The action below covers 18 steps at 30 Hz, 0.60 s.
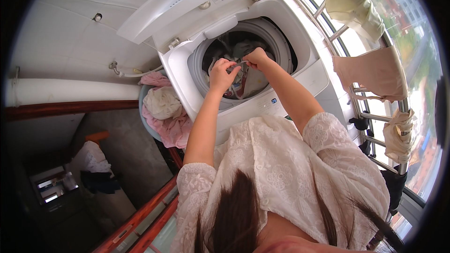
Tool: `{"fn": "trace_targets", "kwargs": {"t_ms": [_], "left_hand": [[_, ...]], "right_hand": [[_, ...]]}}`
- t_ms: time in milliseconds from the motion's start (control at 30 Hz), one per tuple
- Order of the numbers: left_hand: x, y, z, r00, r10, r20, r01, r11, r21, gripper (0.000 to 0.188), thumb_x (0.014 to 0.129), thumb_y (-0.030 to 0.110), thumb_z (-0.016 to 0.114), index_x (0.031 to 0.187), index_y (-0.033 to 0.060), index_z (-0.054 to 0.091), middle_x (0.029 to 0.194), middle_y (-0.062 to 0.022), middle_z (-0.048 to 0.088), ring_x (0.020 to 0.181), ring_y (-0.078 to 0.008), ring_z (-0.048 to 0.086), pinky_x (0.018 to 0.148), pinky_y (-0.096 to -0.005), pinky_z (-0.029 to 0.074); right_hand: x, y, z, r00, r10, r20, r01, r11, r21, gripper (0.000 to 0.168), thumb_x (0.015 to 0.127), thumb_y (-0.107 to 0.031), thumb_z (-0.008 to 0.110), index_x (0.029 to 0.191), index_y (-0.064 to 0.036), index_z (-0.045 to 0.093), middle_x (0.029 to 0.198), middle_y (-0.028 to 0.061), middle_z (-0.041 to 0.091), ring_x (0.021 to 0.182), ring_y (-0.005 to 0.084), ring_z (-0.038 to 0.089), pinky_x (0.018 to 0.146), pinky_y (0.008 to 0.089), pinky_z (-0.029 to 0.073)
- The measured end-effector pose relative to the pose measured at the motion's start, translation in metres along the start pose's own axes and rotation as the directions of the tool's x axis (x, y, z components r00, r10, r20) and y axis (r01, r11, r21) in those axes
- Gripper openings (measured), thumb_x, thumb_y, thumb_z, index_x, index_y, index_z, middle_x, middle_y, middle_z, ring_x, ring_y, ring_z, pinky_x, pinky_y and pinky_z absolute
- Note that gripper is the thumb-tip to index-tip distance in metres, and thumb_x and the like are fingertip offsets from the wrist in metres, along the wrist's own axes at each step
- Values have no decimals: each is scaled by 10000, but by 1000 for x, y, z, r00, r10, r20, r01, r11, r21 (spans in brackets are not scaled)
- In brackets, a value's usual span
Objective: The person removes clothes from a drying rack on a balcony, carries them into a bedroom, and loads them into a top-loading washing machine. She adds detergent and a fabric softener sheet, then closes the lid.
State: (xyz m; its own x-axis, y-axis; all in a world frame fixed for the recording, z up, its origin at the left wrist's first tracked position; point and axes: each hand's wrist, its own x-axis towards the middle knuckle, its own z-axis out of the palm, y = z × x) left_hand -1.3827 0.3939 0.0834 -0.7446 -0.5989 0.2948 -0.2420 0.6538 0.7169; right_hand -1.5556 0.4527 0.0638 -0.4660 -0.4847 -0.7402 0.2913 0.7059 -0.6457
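Above the open drum [283, 56] of a white top-loading washing machine [172, 66], both my hands hold a thin pale strip [241, 63]. The thumb and fingers of my left hand [223, 75] pinch its left end. At its other end, my right hand [259, 59] has the fingers curled in around it. Whether the strip is a strap or a small packet is hard to tell. Wet-looking clothes [255, 79] in white, grey and red fill the drum below. Water [224, 39] seems to run in at the back of the drum.
The raised lid [168, 7] leans back behind the drum. To the left, a light-blue tub [145, 119] holds pink and cream laundry [163, 103]. Garments hang on a metal window rail [378, 116] at right. A wall tap [113, 66] feeds a white hose [140, 74].
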Motion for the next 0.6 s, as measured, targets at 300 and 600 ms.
{"fn": "trace_targets", "kwargs": {"t_ms": [300, 600], "left_hand": [[12, -43, 23, 915, -371, -158, 366, 929, -63, 138, 779, 148, 693, 765, 10, 696, 740, -99, 648, 619, -234, 615, 592, -341, 474], [52, -85, 43, 426, -900, 97, 812, 333, -480, 147, 844, 68, 640, 950, -27, 604, 855, -96, 639, 715, -207, 638, 644, -324, 541]], "right_hand": [[10, 10, -20, 925, -198, -324, 146, 973, -178, 642, 805, -376, 650, 1184, 69, 384, 703, 164, 634, 530, 246, 627, 529, 355, 514], [24, 32, -43, 797, -429, -425, 313, 896, -316, 489, 800, -322, 629, 1156, -30, 464, 875, 192, 653, 819, 354, 642, 739, 454, 491]]}}
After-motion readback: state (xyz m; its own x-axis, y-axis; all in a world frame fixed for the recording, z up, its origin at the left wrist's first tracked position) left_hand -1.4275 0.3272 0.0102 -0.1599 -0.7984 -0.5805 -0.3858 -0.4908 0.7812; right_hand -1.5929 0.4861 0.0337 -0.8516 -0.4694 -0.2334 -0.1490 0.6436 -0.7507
